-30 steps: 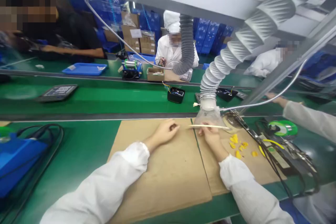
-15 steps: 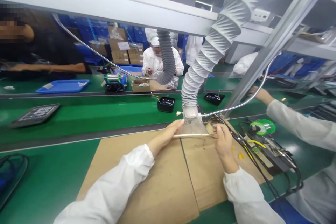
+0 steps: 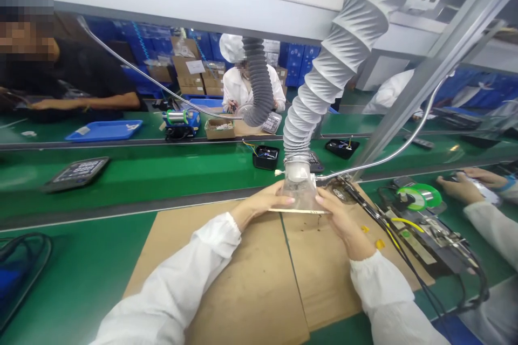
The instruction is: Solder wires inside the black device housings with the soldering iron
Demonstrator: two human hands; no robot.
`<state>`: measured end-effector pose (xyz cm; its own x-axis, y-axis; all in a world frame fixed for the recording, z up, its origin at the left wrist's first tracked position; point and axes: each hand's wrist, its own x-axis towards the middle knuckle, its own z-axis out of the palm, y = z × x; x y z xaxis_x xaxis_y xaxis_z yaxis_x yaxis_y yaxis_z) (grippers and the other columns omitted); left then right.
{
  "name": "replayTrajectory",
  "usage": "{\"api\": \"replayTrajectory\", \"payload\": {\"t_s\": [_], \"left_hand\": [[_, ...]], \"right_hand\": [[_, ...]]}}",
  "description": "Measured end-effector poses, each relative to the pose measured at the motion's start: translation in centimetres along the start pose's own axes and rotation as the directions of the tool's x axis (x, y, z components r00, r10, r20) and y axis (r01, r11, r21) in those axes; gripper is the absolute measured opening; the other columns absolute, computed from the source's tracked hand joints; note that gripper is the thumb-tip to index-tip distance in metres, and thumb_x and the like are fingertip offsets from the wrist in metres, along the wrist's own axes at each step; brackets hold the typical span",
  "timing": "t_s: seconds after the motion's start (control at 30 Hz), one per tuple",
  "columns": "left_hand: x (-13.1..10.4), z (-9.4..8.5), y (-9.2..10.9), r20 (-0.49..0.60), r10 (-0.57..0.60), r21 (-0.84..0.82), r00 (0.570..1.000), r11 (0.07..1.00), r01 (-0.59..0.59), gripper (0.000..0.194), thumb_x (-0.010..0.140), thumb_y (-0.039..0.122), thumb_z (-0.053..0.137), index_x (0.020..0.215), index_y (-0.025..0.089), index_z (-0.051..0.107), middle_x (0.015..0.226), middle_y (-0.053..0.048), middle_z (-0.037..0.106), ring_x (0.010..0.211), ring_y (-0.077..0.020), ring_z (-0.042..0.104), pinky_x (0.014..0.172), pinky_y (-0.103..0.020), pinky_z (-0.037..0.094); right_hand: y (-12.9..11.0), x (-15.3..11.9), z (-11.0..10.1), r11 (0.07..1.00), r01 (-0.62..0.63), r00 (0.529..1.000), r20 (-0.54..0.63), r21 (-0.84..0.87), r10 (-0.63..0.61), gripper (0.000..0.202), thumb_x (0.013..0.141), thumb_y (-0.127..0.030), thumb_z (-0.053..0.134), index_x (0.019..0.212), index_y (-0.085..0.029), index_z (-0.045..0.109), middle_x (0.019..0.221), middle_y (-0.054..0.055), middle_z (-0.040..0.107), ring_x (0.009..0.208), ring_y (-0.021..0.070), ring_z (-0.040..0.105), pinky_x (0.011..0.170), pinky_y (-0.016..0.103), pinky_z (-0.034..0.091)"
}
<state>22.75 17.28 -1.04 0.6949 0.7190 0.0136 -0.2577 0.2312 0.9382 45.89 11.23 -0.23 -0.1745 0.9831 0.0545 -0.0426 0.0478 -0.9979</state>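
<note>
A translucent fume extraction hood [image 3: 300,194] hangs at the end of a white ribbed duct [image 3: 313,99], its wide mouth low over the brown cardboard [image 3: 243,275]. My left hand [image 3: 265,199] is closed around the left side of the hood, thumb on its front face. On the opposite side my right hand [image 3: 342,218] grips the hood in the same way, with the thumb pressed against the front. The fingers behind the hood are hidden. A bendable metal arm [image 3: 376,164] meets the hood at its neck.
Right of my hands lie a green solder reel [image 3: 423,197], black cables [image 3: 416,280] and a co-worker's hands [image 3: 463,188] holding a device. Black housings [image 3: 266,157] and a display panel [image 3: 76,174] sit on the green belt [image 3: 194,164]. A metal post [image 3: 421,73] slants at right.
My right hand has moved left onto the hood's side, away from a tape-like roll beside it. My left thumb now lies across the hood. The co-worker's reaching arm at right has drawn back.
</note>
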Motion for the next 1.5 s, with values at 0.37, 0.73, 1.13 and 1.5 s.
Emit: {"api": "replayTrajectory", "payload": {"t_s": [0.37,0.73,1.13,1.5], "left_hand": [[0.4,-1.2,0.1,0.055,0.009,-0.004,0.998,1.0,-0.008,0.085,0.061,0.038,0.094,0.136,0.018,0.06,0.122,-0.014,0.071,0.115,-0.0318,0.065,0.101,-0.045,0.048],[1.1,-0.9,-1.7,-0.195,0.051,0.023,0.979,0.999,-0.048,0.083,0.067,0.068,0.08,0.129,0.014,0.065,0.119,-0.017,0.073,0.107,-0.0324,0.07,0.095,-0.044,0.053],[-9.6,-3.0,-2.0,-0.611,0.298,0.567,0.734,0.812,0.142,0.058,0.073,0.071,0.07,0.099,0.02,0.073,0.121,-0.014,0.071,0.131,-0.0388,0.055,0.118,-0.056,0.033],[-12.4,-2.4,-5.1,-0.529,0.075,0.84,0.845,-0.09,0.534,0.095,0.084,0.088,0.035,0.161,0.033,0.028,0.171,-0.012,0.006,0.155,-0.0493,-0.005,0.116,-0.076,0.001]], "right_hand": [[0.3,-0.1,1.3,0.998,0.069,0.996,-0.049,-0.004,-0.069,0.055,0.084,-0.052,0.073,0.132,-0.027,0.068,0.136,0.003,0.066,0.133,0.0337,0.056,0.118,0.051,0.039],[3.3,1.2,-0.1,0.988,0.131,0.959,-0.242,-0.076,-0.146,0.054,0.085,-0.066,0.067,0.116,-0.023,0.072,0.126,0.007,0.071,0.124,0.0321,0.062,0.11,0.048,0.048],[4.4,-5.2,0.4,0.807,0.366,0.792,-0.3,-0.464,-0.532,0.033,0.097,-0.052,0.053,0.081,-0.023,0.057,0.08,0.006,0.061,0.083,0.0234,0.06,0.085,0.042,0.05],[7.0,-2.8,5.0,0.758,0.311,0.949,0.144,-0.573,-0.28,0.017,0.09,-0.028,0.062,0.103,-0.019,0.067,0.097,0.009,0.068,0.08,0.0187,0.065,0.075,0.034,0.054]]}}
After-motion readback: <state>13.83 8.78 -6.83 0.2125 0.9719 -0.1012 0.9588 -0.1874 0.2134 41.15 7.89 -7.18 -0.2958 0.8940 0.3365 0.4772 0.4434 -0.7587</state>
